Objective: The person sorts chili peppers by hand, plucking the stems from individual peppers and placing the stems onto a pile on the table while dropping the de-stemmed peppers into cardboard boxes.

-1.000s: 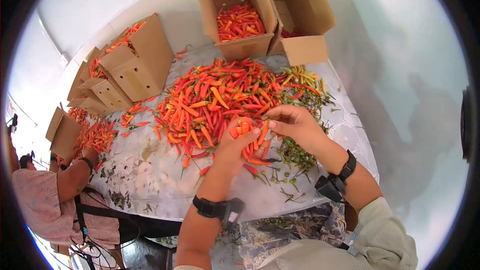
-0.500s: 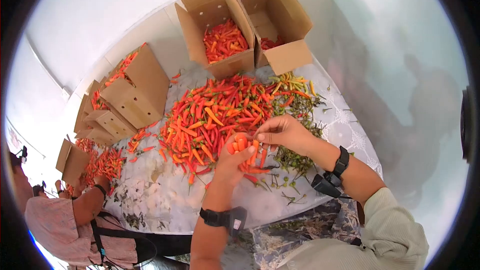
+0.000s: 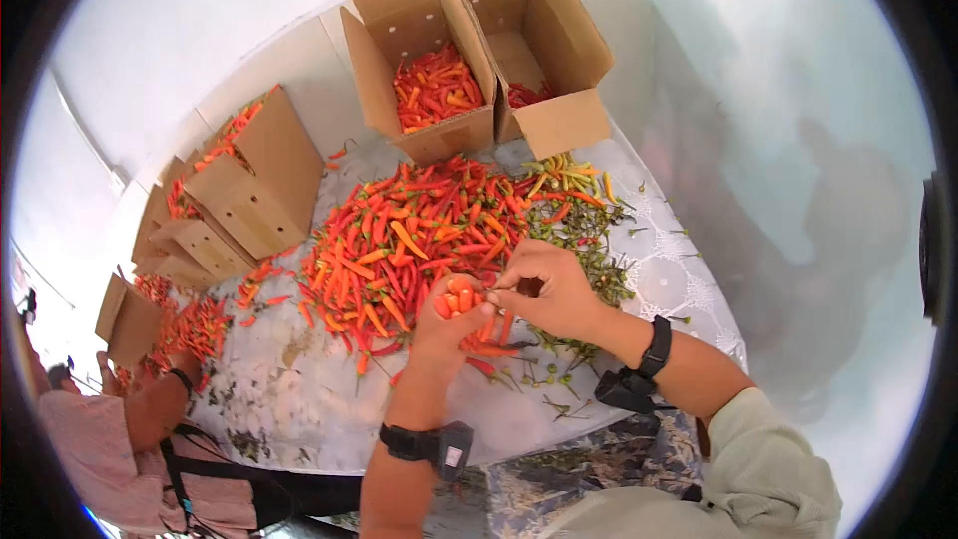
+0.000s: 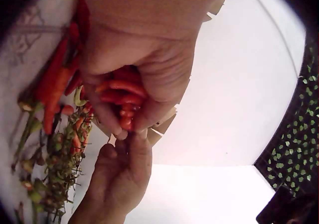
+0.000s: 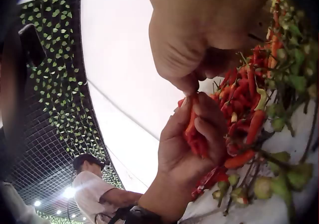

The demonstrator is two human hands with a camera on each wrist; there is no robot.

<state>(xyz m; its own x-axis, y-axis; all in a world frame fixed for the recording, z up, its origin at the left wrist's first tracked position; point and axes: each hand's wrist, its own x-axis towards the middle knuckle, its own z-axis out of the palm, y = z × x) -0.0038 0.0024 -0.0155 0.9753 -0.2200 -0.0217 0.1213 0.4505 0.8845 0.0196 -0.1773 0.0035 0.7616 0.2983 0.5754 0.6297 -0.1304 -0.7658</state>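
Observation:
My left hand (image 3: 434, 339) grips a bunch of red and orange chillies (image 3: 460, 295), their rounded ends showing above the fingers. Thumb and fingers of my right hand (image 3: 555, 289) pinch the stem end of a chilli (image 5: 192, 115) at the left fingertips. In the left wrist view the two hands' fingertips meet just below the bunch. The stem itself is mostly hidden by the fingers. Beneath and beyond both hands lies a large heap of chillies (image 3: 399, 250) on the table. Green stems (image 3: 599, 274) are piled to the right of the heap.
Two open cardboard boxes with chillies, a left one (image 3: 439, 145) and a right one (image 3: 564, 125), stand at the back. More filled boxes (image 3: 254, 200) line the left side. A person (image 3: 110, 449) works at another chilli pile (image 3: 190, 329). Yellowish chillies (image 3: 569, 175) lie behind the stems.
The right fingers have moved from an orange chilli beside the bunch to the stem end at the left thumb. The left hand still holds its bunch. The head view has shifted.

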